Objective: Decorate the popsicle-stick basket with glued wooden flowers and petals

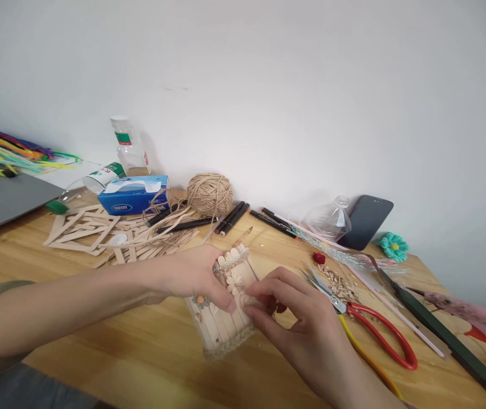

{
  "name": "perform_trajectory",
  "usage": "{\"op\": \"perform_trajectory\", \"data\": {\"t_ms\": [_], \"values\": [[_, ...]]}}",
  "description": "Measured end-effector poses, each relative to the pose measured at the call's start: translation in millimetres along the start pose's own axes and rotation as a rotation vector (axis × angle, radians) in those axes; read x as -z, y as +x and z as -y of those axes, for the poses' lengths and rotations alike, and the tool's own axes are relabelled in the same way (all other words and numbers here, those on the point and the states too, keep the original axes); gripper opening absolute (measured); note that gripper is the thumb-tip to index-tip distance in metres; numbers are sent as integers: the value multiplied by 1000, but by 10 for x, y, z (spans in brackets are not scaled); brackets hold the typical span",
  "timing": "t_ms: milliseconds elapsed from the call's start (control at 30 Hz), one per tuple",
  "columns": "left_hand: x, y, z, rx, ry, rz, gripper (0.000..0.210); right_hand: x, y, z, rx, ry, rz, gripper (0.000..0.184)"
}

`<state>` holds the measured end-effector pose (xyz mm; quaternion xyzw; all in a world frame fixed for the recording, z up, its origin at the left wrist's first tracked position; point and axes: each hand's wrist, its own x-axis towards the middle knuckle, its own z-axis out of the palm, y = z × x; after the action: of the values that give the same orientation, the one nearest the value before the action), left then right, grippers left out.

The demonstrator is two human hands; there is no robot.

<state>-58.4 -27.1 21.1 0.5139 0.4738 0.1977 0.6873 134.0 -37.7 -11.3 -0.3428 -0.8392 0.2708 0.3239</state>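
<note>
Holding the board, the left hand was curled round its edge, the right hand was almost pinched at its pale flower, any grip could not be told, board tilted over the table.

You are at a craft workspace: a wooden table against a plain pale wall, strewn with a ball of twine, wooden sticks, markers, scissors and a glue gun. Whether home or workshop, you cannot tell.
</note>
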Motion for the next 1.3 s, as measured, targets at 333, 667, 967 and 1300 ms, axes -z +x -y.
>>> {"op": "perform_trajectory", "data": {"t_ms": [333,667,967,1300], "values": [[-17,47,49,-21,-63,-49,21,61,30,38,-46,45,38,8],[-50,7,-43,43,-8,-96,12,52,53,29,-41,55,28,14],[-51,-1,-35,10,-6,-96,12,56,55,60,-47,23,22,14],[-59,34,-23,15,28,-111,16,55,69,42,-63,21,25,14]]}}
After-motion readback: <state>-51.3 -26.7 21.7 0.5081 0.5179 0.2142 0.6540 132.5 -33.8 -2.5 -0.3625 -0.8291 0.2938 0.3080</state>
